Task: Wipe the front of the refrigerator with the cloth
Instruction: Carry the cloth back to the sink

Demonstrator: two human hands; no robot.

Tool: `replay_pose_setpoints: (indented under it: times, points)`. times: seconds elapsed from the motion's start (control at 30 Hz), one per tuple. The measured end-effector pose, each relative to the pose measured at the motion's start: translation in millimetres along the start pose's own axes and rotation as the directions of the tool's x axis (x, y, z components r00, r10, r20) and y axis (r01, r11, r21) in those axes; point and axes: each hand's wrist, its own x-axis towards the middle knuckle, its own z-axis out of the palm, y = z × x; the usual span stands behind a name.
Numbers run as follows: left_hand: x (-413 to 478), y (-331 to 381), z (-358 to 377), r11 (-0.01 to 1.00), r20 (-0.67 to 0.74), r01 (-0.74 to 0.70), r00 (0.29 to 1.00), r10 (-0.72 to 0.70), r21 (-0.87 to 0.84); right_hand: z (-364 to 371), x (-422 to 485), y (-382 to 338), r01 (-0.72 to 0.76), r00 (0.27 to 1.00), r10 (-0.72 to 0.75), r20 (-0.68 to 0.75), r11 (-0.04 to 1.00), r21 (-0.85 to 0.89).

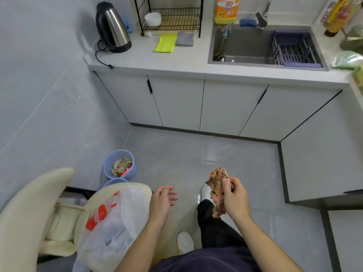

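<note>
- Our right hand point(234, 197) grips the bunched cloth point(217, 185), lower centre-right of the frame.
- Our left hand point(162, 201) is empty, fingers loosely curled, lower centre.
- No refrigerator shows (as far as we can tell), so we judge wiping not yet begun.
- The cloth's long axis runs up-down in the frame, one end sticking up, the other hanging.

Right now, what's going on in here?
A person stands in a kitchen, looking down at their hands. The right hand grips a bunched, patterned cloth. The left hand holds nothing, its fingers relaxed. No refrigerator is in view, so no wiping shows yet. Ahead, a counter carries a kettle beside a sink.
</note>
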Motion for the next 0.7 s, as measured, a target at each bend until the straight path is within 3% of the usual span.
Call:
replay_pose_setpoints:
  times: [0.43,0.7]
  points:
    - [142.6,175.1,71.4,0.996,-0.064,-0.042,0.997,0.036,-0.081,25.7,214.8,-139.6,0.093,0.991,-0.097,0.089,0.994,0.052]
    - [205.4,259.2,124.6,0.989,0.013,-0.081,0.996,0.083,-0.12,44.2,289.8,-190.8,0.073,0.994,-0.079,0.075,0.994,0.078]
